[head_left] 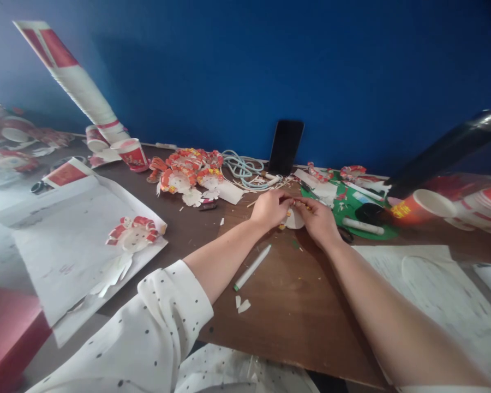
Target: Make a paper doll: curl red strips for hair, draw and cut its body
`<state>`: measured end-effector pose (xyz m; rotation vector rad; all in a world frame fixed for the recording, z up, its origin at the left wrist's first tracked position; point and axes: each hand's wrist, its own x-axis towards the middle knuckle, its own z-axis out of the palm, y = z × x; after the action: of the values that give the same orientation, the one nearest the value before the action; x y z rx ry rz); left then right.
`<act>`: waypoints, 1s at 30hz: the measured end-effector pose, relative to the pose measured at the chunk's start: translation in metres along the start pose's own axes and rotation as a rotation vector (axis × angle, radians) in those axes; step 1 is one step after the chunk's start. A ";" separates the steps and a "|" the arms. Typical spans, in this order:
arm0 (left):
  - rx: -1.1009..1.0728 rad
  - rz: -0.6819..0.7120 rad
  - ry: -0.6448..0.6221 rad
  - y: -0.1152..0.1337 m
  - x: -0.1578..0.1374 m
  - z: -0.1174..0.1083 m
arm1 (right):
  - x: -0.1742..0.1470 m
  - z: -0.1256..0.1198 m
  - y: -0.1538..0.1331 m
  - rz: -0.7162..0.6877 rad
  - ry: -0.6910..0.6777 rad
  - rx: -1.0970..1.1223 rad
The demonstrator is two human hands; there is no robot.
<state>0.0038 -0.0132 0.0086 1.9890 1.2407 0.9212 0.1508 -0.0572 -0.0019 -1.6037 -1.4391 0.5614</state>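
Both my hands meet over the brown table [294, 322], just in front of a dark phone. My left hand [272, 208] has its fingers pinched on the red-and-yellow edge of a small paper cutout [293, 220] with a round white middle. From the other side my right hand [318, 221] pinches the same cutout, its fingertips close to the left ones. Most of the cutout is hidden behind the fingers. Below my left wrist lies a white marker [252, 267] with a green end. Small white paper scraps [243, 304] lie nearer to me.
The phone [286, 147] leans on the blue wall. Red-and-white paper cutouts [184, 169] and a pale blue cable [243, 166] lie behind my left hand. A green sheet [378, 232] and paper cups [427, 204] stand right. White sheets [73, 240] with one cutout [134, 233] lie left.
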 end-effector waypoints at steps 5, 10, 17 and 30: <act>-0.026 0.007 0.006 0.004 -0.003 0.002 | -0.001 0.002 -0.002 -0.011 0.019 -0.034; -0.022 0.049 0.003 0.006 -0.006 0.005 | -0.001 0.003 -0.002 -0.037 0.082 -0.087; -0.030 0.107 -0.051 0.006 -0.005 0.005 | 0.000 0.002 -0.002 -0.002 0.115 -0.118; -0.141 -0.069 -0.031 -0.002 0.001 0.008 | 0.000 0.002 0.006 -0.021 0.058 -0.033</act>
<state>0.0090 -0.0128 0.0026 1.8325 1.1863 0.9152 0.1528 -0.0560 -0.0083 -1.6159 -1.4272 0.4769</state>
